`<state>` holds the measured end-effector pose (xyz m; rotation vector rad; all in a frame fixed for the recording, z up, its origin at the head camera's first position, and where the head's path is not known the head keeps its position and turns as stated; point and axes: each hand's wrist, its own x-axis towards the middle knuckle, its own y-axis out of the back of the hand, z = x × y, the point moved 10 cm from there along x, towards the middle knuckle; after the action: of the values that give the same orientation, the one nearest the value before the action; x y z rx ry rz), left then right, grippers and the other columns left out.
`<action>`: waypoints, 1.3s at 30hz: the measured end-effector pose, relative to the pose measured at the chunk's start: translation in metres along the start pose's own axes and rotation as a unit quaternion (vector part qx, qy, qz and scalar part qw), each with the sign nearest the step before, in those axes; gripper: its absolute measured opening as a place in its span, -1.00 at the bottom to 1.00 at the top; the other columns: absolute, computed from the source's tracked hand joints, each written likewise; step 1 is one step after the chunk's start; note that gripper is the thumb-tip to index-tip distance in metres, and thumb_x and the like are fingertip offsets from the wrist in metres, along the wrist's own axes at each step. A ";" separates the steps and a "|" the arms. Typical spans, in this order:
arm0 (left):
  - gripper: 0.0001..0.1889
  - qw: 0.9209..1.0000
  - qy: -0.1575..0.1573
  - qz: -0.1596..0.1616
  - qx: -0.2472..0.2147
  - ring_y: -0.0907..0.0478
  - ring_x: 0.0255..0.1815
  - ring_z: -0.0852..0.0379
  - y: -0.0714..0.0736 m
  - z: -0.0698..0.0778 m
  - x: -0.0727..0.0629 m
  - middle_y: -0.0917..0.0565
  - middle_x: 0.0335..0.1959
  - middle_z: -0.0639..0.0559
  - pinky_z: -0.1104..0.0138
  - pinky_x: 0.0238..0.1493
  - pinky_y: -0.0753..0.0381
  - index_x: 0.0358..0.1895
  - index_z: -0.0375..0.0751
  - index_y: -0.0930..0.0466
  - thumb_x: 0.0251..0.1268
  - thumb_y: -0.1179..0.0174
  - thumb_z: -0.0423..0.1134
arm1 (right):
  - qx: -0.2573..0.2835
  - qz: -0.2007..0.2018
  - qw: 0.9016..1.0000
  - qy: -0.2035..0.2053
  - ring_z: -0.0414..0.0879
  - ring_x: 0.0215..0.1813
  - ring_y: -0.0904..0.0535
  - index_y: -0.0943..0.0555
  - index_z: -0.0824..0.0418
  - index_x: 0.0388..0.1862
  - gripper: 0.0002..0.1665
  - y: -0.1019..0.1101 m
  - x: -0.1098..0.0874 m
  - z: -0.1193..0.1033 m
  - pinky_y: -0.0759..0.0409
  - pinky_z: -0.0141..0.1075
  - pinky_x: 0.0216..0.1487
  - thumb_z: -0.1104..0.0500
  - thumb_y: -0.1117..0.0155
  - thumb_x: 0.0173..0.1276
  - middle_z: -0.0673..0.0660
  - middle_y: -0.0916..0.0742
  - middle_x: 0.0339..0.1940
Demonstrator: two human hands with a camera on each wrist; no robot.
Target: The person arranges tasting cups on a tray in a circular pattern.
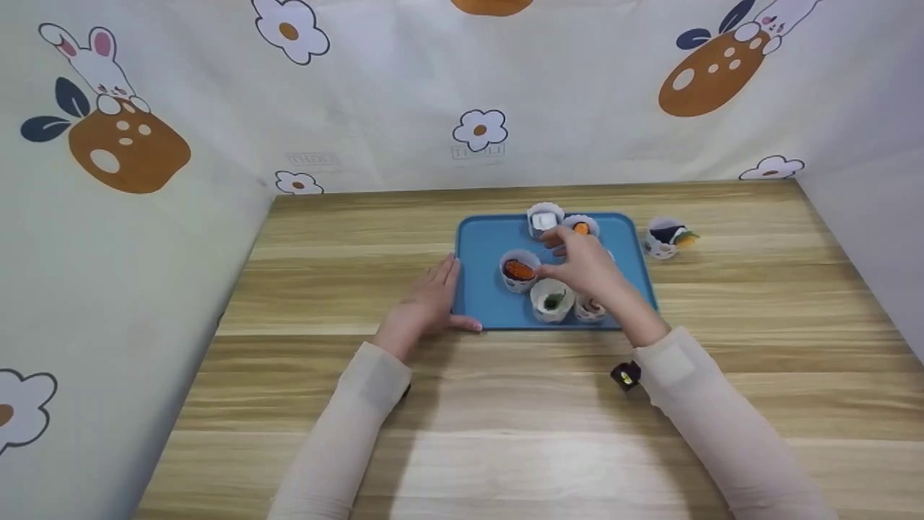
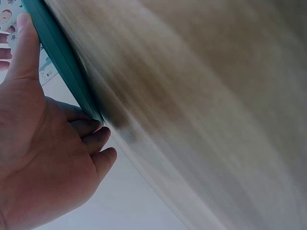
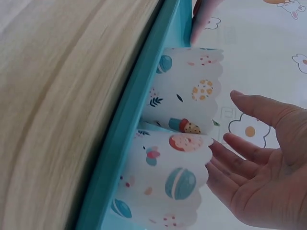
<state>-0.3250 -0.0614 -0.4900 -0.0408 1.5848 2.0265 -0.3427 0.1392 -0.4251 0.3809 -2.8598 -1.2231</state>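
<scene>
A blue tray (image 1: 478,231) holds several white paper cups with scalloped rims. My left hand (image 1: 426,300) touches the tray's left corner, fingers straight along its side and thumb at the front edge. Over the cups is my right hand (image 1: 588,263), thumb and fingers apart, holding nothing. Its thumb is near a cup holding an orange-red topped piece (image 1: 519,270), like roe sushi. In front stand a cup with a green bit (image 1: 551,303) and another cup (image 1: 589,310). Behind are cups with a white piece (image 1: 545,220) and an orange piece (image 1: 581,227). Printed cup sides (image 3: 184,91) show in the right wrist view.
Right of the tray, on the wooden table (image 1: 346,253), stands another paper cup (image 1: 663,244) with a dark, white and orange piece poking out. A patterned curtain (image 1: 390,94) stands behind the table. A small black device (image 1: 626,375) is at my right cuff.
</scene>
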 end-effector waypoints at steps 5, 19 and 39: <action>0.30 1.000 0.002 -0.006 0.016 0.24 0.69 -0.12 -0.001 0.001 0.000 0.27 0.67 -0.18 0.08 0.67 0.14 0.61 -0.29 0.33 0.10 -0.27 0.40 | 0.016 0.009 1.000 -0.001 0.21 0.32 -0.54 -0.46 0.29 0.31 -0.41 0.011 -0.002 0.001 -0.55 0.03 0.31 0.15 -0.37 0.36 0.30 -0.60 0.28; 0.29 1.000 0.010 -0.007 0.017 0.23 0.69 -0.11 0.000 -0.001 -0.001 0.27 0.67 -0.15 0.07 0.67 0.12 0.62 -0.26 0.35 0.10 -0.25 0.41 | -0.004 0.041 0.999 -0.019 0.24 0.31 -0.55 -0.48 0.30 0.31 -0.42 0.046 -0.005 0.015 -0.55 0.07 0.30 0.12 -0.34 0.38 0.33 -0.61 0.27; 0.29 1.000 0.009 -0.006 0.016 0.26 0.69 -0.08 -0.001 -0.001 -0.001 0.28 0.67 -0.16 0.09 0.67 0.14 0.61 -0.27 0.35 0.10 -0.24 0.41 | 0.006 0.094 0.994 -0.047 0.25 0.40 -0.45 -0.40 0.27 0.38 -0.32 0.088 -0.015 0.041 -0.47 0.09 0.38 0.05 -0.36 0.38 0.33 -0.54 0.35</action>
<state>-0.3238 -0.0629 -0.4904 -0.0572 1.6238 1.9974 -0.3515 0.2306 -0.3894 0.0529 -2.8998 -1.2208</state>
